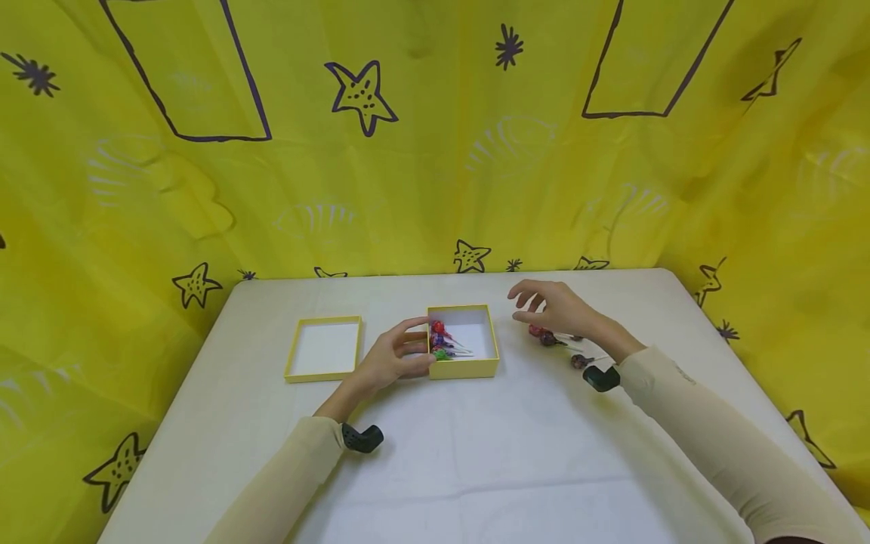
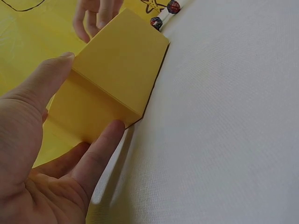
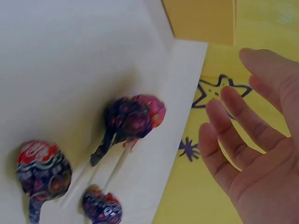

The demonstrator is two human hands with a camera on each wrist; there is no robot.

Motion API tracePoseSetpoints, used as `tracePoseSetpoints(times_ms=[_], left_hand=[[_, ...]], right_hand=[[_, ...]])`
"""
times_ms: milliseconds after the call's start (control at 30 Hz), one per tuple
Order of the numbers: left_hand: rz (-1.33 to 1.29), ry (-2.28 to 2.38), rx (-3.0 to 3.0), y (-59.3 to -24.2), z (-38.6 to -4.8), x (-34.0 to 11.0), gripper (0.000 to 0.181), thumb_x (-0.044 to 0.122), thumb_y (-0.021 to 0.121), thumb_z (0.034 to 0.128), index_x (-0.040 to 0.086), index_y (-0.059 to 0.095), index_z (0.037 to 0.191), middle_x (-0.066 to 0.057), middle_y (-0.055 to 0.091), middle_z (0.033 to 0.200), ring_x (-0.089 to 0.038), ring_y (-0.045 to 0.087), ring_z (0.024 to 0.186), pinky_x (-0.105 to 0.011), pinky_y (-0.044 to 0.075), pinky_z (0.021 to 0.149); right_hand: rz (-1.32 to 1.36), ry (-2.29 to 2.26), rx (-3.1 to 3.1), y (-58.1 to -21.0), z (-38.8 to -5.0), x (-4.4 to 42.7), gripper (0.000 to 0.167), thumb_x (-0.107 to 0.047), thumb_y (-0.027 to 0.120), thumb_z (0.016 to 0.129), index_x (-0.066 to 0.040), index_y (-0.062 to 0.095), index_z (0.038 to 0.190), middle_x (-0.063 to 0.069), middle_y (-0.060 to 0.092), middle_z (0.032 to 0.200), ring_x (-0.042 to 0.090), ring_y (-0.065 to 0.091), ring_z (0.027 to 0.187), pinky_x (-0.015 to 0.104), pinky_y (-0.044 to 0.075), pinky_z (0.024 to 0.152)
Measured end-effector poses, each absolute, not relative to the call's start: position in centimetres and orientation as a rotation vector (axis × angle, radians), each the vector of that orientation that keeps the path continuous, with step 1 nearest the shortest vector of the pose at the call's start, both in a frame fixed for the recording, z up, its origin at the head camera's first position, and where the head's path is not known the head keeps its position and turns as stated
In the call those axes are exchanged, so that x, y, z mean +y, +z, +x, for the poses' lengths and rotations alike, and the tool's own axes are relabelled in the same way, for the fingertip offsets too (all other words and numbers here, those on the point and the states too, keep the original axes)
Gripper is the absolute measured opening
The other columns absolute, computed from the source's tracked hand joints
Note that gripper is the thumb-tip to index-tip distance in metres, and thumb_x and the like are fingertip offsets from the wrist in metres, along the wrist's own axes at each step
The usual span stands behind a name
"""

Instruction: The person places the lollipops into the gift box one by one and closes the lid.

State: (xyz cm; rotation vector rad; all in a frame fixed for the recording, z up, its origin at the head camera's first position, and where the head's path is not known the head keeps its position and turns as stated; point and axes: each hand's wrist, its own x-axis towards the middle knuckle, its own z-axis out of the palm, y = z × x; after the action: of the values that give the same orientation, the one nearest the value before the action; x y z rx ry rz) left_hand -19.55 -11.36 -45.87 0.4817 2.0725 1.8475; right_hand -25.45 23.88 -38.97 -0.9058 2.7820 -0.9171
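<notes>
A yellow box (image 1: 464, 369) with a white inside stands uncovered near the table's middle. Inside, along its left part, lie several wrapped lollipops (image 1: 439, 328), red, purple and green, their white sticks pointing right. My left hand (image 1: 389, 360) holds the box's left end; the left wrist view shows the thumb at the top edge and the fingers lower on the yellow wall (image 2: 124, 56). To the right of the box, my right hand (image 1: 559, 308) hovers with loosely bent fingers and nothing in them. Beneath and beside it lie several dark and red lollipops (image 3: 126, 119) on the table.
A shallow white tray-like lid (image 1: 322, 376) with a yellow rim lies left of the box. White cloth covers the table (image 1: 462, 446). Behind it and at the sides hangs a yellow curtain (image 1: 421, 181) with drawn stars.
</notes>
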Motion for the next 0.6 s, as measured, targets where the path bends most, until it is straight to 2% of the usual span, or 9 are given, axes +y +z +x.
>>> tracePoseSetpoints(times_ms=[333, 600], left_hand=[[0.481, 1.849, 2.059, -46.0, -19.8, -11.4, 0.076, 0.005, 0.077, 0.0921, 0.013, 0.040, 0.158, -0.023, 0.046, 0.152, -0.039, 0.054, 0.132, -0.039, 0.056, 0.097], [0.504, 1.860, 2.053, -46.1, -19.7, -11.4, 0.074, 0.005, 0.076, 0.0929, 0.011, 0.039, 0.157, -0.024, 0.044, 0.153, -0.040, 0.054, 0.131, -0.039, 0.057, 0.097]], right_hand=[[-0.783, -0.798, 2.724, -40.1, -25.9, 26.2, 0.038, -0.012, 0.076, 0.094, -0.004, 0.062, 0.128, 0.015, 0.070, 0.109, 0.030, 0.069, 0.093, 0.049, 0.058, 0.084], [-0.662, -0.671, 2.643, -40.8, -26.6, 26.7, 0.037, -0.021, 0.073, 0.097, -0.007, 0.062, 0.130, 0.012, 0.071, 0.107, 0.025, 0.067, 0.091, 0.042, 0.057, 0.078]])
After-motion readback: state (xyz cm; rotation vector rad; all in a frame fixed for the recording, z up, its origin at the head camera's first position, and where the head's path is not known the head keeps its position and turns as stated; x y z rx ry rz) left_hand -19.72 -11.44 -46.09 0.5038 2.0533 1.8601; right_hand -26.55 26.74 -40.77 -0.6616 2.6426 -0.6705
